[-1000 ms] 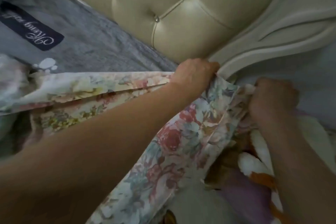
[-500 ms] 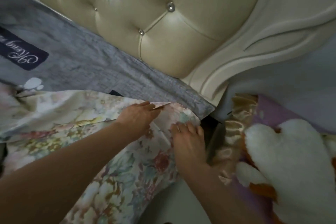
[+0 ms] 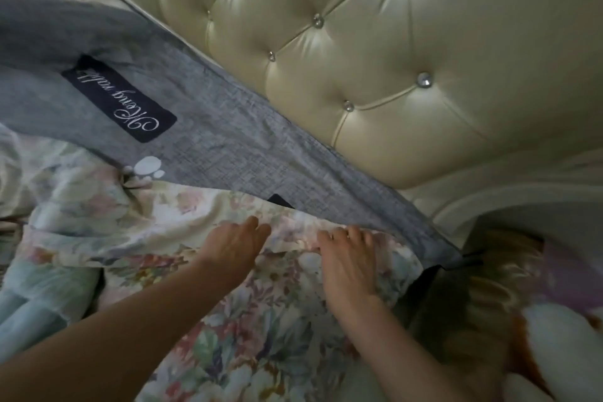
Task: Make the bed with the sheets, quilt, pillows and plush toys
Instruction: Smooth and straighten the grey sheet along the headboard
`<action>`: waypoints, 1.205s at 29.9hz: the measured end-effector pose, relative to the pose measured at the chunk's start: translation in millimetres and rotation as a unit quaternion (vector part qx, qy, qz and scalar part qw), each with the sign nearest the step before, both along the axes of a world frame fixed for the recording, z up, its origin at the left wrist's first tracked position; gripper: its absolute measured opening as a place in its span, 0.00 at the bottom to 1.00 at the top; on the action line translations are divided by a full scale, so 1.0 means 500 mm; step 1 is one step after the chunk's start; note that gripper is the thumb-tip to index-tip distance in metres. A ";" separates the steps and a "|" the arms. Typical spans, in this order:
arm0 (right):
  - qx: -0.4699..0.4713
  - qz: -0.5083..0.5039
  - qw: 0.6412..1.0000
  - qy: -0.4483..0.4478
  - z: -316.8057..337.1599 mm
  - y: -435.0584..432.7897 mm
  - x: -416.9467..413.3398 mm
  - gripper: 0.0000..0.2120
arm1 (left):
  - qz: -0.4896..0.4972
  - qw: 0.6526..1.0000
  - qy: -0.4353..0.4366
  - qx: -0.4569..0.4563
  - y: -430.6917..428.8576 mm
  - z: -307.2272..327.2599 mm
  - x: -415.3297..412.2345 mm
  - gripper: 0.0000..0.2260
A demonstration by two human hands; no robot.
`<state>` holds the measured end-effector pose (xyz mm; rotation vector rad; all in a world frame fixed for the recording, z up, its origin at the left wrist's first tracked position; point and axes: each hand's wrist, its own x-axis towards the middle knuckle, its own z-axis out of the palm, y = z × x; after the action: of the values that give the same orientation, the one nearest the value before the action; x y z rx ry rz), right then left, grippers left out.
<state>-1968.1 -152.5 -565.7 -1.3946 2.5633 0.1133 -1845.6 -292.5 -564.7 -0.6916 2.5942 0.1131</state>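
A floral sheet point(image 3: 261, 330) covers the near corner of the bed, its top edge folded just below a grey sheet point(image 3: 228, 140) that runs along the headboard. My left hand point(image 3: 235, 248) lies flat on the floral sheet's folded edge, fingers straight. My right hand point(image 3: 349, 264) presses flat on the same edge a little to the right, close to the mattress corner. A dark label point(image 3: 119, 98) with white script is sewn on the grey sheet. At the lower right lies a plush blanket or toy point(image 3: 554, 336) in purple, white and orange.
The cream tufted headboard point(image 3: 375, 59) with crystal buttons fills the top. Its carved frame point(image 3: 522, 192) curves down at the right. A dark gap point(image 3: 437, 290) runs beside the mattress corner. Rumpled pale blue and floral bedding point(image 3: 42, 287) is bunched at the left.
Both hands let go of the bunched floral sheet at the headboard corner and moved down. They now lie flat on its folded edge, which is spread over the mattress corner.
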 end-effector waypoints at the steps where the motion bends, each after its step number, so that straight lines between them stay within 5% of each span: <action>1: 0.002 -0.002 1.000 -0.001 -0.009 -0.013 -0.005 0.12 | 0.012 1.000 -0.016 -0.004 -0.007 -0.014 0.015 0.18; 6: 0.003 -0.043 0.998 -0.050 -0.058 -0.072 -0.022 0.11 | 0.049 0.997 0.031 -0.049 -0.052 -0.025 0.021 0.14; 8: -0.082 -0.123 0.986 -0.079 -0.053 -0.082 -0.049 0.08 | 0.088 0.993 0.026 -0.069 -0.088 -0.014 -0.022 0.13; 12: -0.260 -0.235 0.930 -0.110 -0.048 -0.141 -0.136 0.06 | 0.152 0.967 0.182 -0.097 -0.190 0.000 -0.183 0.10; 15: -0.253 -0.153 0.951 -0.088 -0.099 -0.162 -0.179 0.15 | 0.117 0.973 0.193 -0.045 -0.222 -0.022 -0.255 0.08; 17: -0.215 -0.097 0.968 -0.085 -0.131 -0.150 -0.176 0.21 | 0.075 0.977 0.192 0.055 -0.216 -0.086 -0.236 0.17; 22: -0.155 0.230 0.960 -0.042 -0.176 -0.085 -0.137 0.25 | 0.002 0.984 0.141 0.109 -0.191 -0.182 -0.182 0.30; 27: -0.053 0.086 0.995 -0.006 -0.218 -0.067 -0.177 0.29 | -0.023 0.995 0.092 0.029 -0.208 -0.163 -0.190 0.30; 36: -0.099 0.113 0.989 0.004 -0.092 -0.180 -0.040 0.28 | 0.090 0.995 0.027 0.027 -0.144 -0.041 -0.049 0.29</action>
<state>-1988.1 -242.3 -611.9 -1.7567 2.4693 -0.1032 -1870.2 -364.6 -585.2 -0.9137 2.5645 0.2594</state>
